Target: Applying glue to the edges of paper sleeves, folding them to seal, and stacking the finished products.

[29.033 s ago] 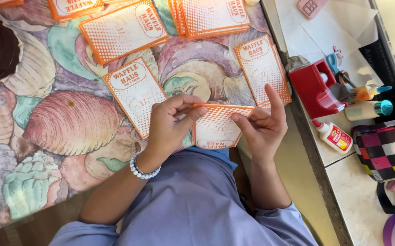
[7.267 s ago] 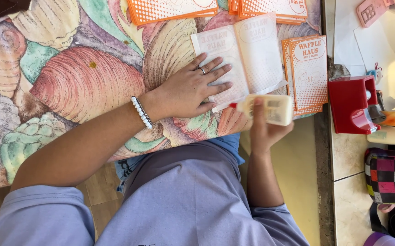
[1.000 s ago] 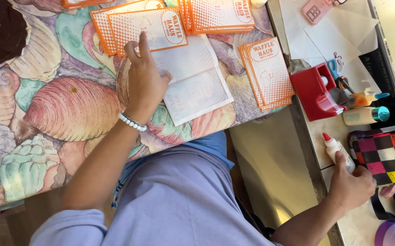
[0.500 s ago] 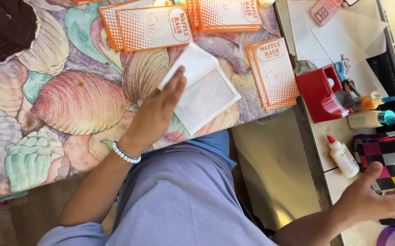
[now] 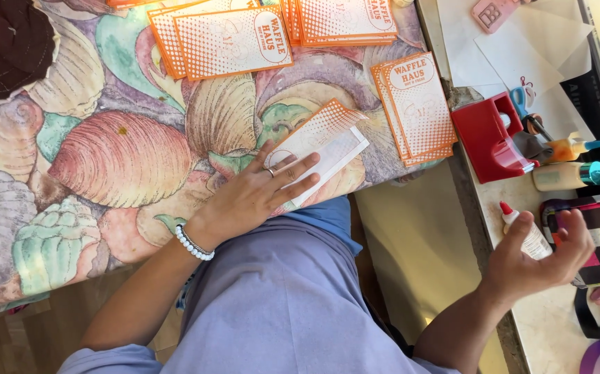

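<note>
Head view looks down on the bench (image 5: 106,159), draped in a shell-patterned cloth (image 5: 50,228) that gives a soft, flat bed for paper work. Orange-and-white printed cards (image 5: 234,41) lie in overlapping rows along its far edge, another stack (image 5: 414,104) near the corner, seemingly kept apart from the piece in hand. That folded card (image 5: 327,142) sits at the near edge, pinned flat under the left hand (image 5: 258,197), fingers spread so it cannot spring open. The right hand (image 5: 535,260), off at the side counter (image 5: 556,325), curls loosely around a small white glue bottle (image 5: 525,232) with a red cap.
</note>
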